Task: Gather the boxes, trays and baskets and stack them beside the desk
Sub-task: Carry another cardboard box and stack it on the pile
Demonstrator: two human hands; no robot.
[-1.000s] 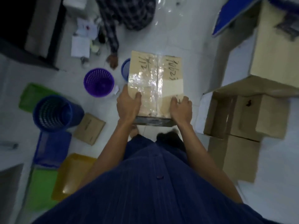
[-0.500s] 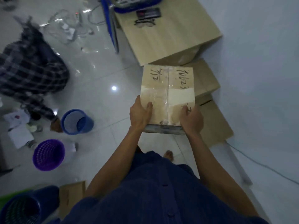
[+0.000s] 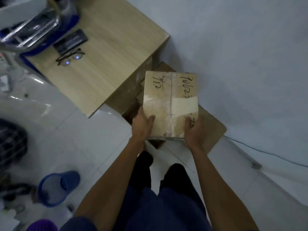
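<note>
A taped cardboard box (image 3: 170, 97) is held in the air by its near corners. The left hand (image 3: 141, 124) clasps its left edge and the right hand (image 3: 194, 130) its right, each with the thumb pressed on top. The box hangs above brown cartons (image 3: 211, 129) lying on the floor between the wooden surface (image 3: 108, 55) and the wall. A blue basket (image 3: 56, 189) lies on the floor, well apart.
</note>
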